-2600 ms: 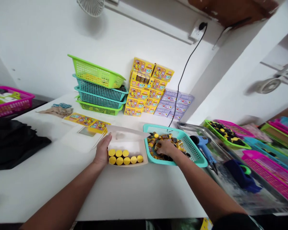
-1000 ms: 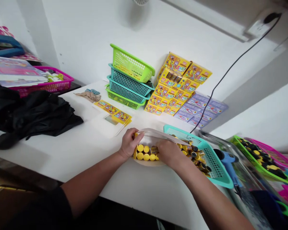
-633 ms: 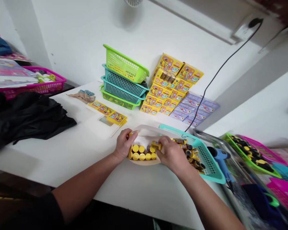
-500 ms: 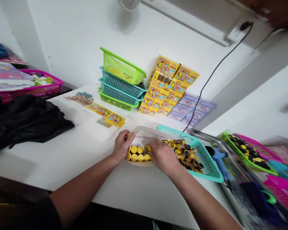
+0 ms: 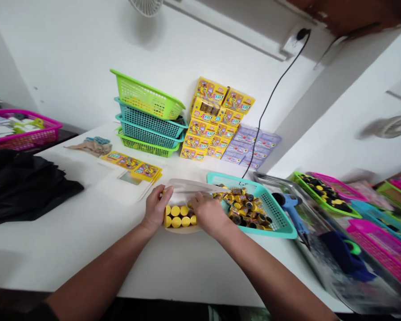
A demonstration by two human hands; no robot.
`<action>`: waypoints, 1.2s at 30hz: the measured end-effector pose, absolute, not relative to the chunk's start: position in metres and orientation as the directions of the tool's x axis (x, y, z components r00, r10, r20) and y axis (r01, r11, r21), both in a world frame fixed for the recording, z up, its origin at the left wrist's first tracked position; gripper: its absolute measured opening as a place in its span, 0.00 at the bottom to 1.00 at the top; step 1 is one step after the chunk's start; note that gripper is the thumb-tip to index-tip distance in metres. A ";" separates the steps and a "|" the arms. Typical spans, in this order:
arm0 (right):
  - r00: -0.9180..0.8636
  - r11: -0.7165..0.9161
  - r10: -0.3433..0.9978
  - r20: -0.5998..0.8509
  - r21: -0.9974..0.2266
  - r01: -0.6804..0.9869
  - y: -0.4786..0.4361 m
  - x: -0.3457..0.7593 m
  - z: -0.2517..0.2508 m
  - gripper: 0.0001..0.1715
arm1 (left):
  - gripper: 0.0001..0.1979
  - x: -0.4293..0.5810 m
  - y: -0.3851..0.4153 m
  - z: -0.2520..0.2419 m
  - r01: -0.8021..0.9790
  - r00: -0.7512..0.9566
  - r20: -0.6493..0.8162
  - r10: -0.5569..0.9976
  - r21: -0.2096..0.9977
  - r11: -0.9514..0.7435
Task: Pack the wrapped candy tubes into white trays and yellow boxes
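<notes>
An open cardboard box (image 5: 183, 187) with a pale inside lies on the white table in front of me. Rows of small yellow-capped cylinders (image 5: 176, 221) stand in it, caps facing up. My left hand (image 5: 156, 207) grips the box's left end, thumb on top. Over the box's right part, my right hand (image 5: 207, 213) has its fingers closed on a small cylinder among the others, mostly hidden by the hand. Right beside the box, a turquoise basket (image 5: 280, 218) holds many loose yellow and black cylinders (image 5: 243, 207).
Stacked baskets (image 5: 150, 129), yellow boxes (image 5: 203, 129) and purple boxes (image 5: 250, 145) stand by the wall. Flat yellow cartons (image 5: 147, 170) lie behind my left hand. Black cloth (image 5: 30, 187) is at left. A blue heat-gun-like tool (image 5: 294, 211) and metal tray (image 5: 321, 263) sit at right.
The view has swung to the right, so everything appears further left. My right hand has moved down over the cylinders in the box. The left hand keeps its grip on the box.
</notes>
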State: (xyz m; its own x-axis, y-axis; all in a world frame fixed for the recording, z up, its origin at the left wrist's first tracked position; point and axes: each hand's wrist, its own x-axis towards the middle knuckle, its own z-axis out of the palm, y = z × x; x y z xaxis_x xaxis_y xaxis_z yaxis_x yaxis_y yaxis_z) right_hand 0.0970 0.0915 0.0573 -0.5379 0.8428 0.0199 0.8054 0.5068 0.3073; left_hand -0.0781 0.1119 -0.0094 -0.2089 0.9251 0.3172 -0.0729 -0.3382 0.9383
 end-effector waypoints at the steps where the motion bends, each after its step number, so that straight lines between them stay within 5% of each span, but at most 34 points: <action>1: -0.555 0.524 0.832 0.005 0.323 0.788 0.094 0.096 0.056 0.11 | 0.20 -0.078 0.112 -0.009 -0.066 -0.210 0.323 0.923 0.937 -0.343; 6: -0.662 0.638 0.750 -0.004 0.269 0.721 0.098 0.093 0.050 0.06 | 0.20 -0.079 0.113 -0.012 -0.083 -0.209 0.297 0.932 0.944 -0.319; 11: -0.674 0.666 0.691 0.259 0.132 0.734 0.074 0.114 0.049 0.12 | 0.19 -0.083 0.117 -0.018 -0.072 -0.232 0.287 0.929 0.948 -0.310; 15: -0.337 0.381 0.843 0.420 -0.023 0.924 0.076 0.162 0.053 0.19 | 0.20 -0.086 0.122 -0.020 -0.131 -0.284 0.211 0.935 0.958 -0.256; 18: 0.028 -0.017 0.981 0.193 -0.061 0.998 0.111 0.199 0.055 0.16 | 0.20 -0.086 0.124 -0.022 -0.185 -0.283 0.151 0.947 0.960 -0.209; 20: 0.105 -0.104 0.994 0.036 -0.031 0.994 0.139 0.213 0.053 0.12 | 0.21 -0.085 0.126 -0.023 -0.250 -0.261 0.114 0.959 0.951 -0.181; 25: 0.046 -0.046 0.998 -0.036 -0.001 0.999 0.184 0.204 0.036 0.19 | 0.23 -0.080 0.129 -0.023 -0.418 -0.189 0.028 0.982 0.902 -0.106; 36: -0.125 0.129 0.982 -0.143 0.020 0.991 0.186 0.187 0.016 0.30 | 0.26 -0.075 0.124 -0.020 -0.452 -0.073 -0.116 0.991 0.889 0.071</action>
State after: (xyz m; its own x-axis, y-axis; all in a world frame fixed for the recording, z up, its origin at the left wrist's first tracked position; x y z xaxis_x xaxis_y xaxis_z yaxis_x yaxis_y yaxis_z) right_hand 0.1870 0.1865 0.0164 -0.1252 0.9817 -0.1432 0.9914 0.1294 0.0200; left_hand -0.0753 0.1236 -0.0200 -0.0730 0.9905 -0.1161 -0.4516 0.0710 0.8894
